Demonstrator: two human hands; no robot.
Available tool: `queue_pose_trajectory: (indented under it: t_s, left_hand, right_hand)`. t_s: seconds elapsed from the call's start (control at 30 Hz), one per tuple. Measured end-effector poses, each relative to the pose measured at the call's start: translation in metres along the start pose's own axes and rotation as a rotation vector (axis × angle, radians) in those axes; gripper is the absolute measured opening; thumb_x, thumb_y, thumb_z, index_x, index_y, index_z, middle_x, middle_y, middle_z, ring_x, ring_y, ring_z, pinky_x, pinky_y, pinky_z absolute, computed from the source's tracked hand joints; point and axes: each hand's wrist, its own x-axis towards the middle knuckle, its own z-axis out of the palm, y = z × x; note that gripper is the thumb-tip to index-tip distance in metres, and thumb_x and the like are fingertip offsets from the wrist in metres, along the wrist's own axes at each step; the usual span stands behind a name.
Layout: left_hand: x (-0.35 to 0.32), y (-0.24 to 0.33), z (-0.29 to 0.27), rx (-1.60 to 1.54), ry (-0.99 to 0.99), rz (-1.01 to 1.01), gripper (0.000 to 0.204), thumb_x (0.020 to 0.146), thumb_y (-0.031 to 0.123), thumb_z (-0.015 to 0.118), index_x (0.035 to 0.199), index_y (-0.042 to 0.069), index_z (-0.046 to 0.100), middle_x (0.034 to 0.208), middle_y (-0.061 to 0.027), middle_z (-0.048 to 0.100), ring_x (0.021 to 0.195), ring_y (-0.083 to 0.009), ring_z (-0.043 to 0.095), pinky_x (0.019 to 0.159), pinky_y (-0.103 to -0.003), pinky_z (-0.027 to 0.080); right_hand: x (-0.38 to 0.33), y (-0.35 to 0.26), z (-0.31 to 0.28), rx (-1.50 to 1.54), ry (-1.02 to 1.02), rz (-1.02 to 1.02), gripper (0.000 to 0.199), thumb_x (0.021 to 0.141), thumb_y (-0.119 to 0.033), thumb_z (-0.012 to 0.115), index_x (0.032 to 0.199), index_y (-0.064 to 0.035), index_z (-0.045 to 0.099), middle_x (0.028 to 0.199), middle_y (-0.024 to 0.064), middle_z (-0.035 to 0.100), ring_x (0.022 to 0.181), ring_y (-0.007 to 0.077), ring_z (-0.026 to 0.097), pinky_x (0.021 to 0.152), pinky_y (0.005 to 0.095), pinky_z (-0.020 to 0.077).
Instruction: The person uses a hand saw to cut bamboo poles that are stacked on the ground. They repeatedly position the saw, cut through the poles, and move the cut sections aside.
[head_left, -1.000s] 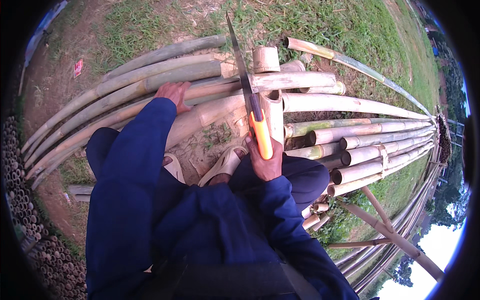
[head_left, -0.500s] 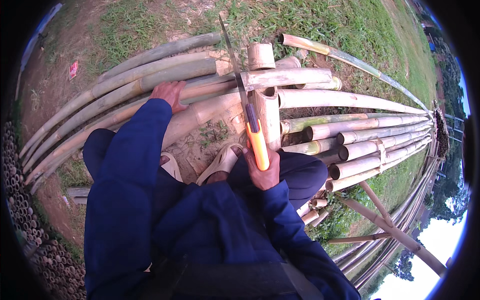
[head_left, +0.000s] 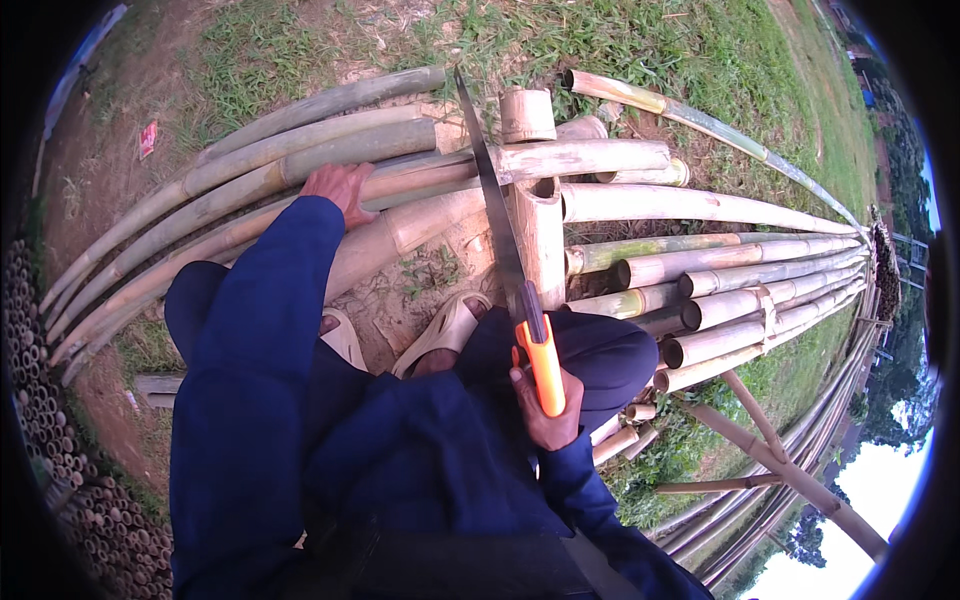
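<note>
My right hand (head_left: 552,410) is closed round the orange handle of a hand saw (head_left: 505,235). The long dark blade points away from me and lies across a bamboo pole (head_left: 590,156), near a joint of the pole. To the left, my left hand (head_left: 340,190) grips that same pole from above, fingers wrapped over it. Beneath the pole, an upright-looking split piece of bamboo (head_left: 540,245) and a short bamboo stump (head_left: 527,115) sit at the crossing. Whether the blade has cut into the pole cannot be made out.
More bamboo poles (head_left: 350,142) fan out to the left. Several cut poles (head_left: 740,275) lie stacked at the right. My sandalled feet (head_left: 445,335) rest on bare soil below the pole. Many bamboo ends (head_left: 110,530) are piled at the lower left.
My right hand has drawn the saw back toward me, down and slightly right, so its tip is nearer the pole. My left hand stays on the pole.
</note>
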Motion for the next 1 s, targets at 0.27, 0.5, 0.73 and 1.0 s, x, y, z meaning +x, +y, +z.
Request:
queue_pose_trajectory:
  t_s: [0.27, 0.5, 0.73, 1.0]
  left_hand:
    - [0.005, 0.006, 0.009, 0.041, 0.038, 0.031, 0.078, 0.070, 0.046, 0.088, 0.135, 0.013, 0.059, 0.128, -0.0140, 0.069, 0.120, -0.0384, 0.062, 0.103, -0.051, 0.049]
    - [0.005, -0.002, 0.011, 0.028, 0.087, 0.049, 0.078, 0.069, 0.043, 0.088, 0.136, 0.013, 0.060, 0.124, -0.0158, 0.070, 0.116, -0.0395, 0.063, 0.102, -0.051, 0.049]
    - [0.007, 0.009, -0.002, 0.039, 0.044, 0.027, 0.076, 0.069, 0.045, 0.088, 0.132, 0.013, 0.061, 0.115, -0.0152, 0.073, 0.113, -0.0378, 0.066, 0.104, -0.047, 0.049]
    - [0.008, -0.002, 0.011, 0.043, 0.042, 0.056, 0.079, 0.069, 0.044, 0.088, 0.135, 0.013, 0.059, 0.126, -0.0148, 0.070, 0.118, -0.0344, 0.065, 0.111, -0.049, 0.044]
  right_hand:
    - [0.087, -0.004, 0.024, 0.019, -0.009, -0.081, 0.014, 0.097, -0.008, 0.073, 0.103, 0.0046, 0.069, 0.071, -0.0054, 0.057, 0.064, 0.0038, 0.048, 0.057, 0.0247, 0.0409]
    - [-0.033, -0.003, -0.010, -0.084, -0.008, -0.028, 0.038, 0.093, 0.001, 0.073, 0.131, 0.0059, 0.066, 0.120, 0.0126, 0.075, 0.103, 0.0113, 0.068, 0.092, 0.0260, 0.0497]
    - [0.093, 0.016, 0.042, -0.007, 0.013, -0.106, 0.017, 0.095, -0.009, 0.074, 0.088, 0.0030, 0.064, 0.070, 0.0093, 0.064, 0.062, 0.0115, 0.048, 0.059, 0.0336, 0.0461]
    - [-0.011, 0.001, -0.006, -0.134, -0.040, -0.031, 0.031, 0.094, -0.002, 0.072, 0.124, 0.0063, 0.069, 0.104, 0.0095, 0.076, 0.092, 0.0100, 0.067, 0.086, 0.0260, 0.0517]
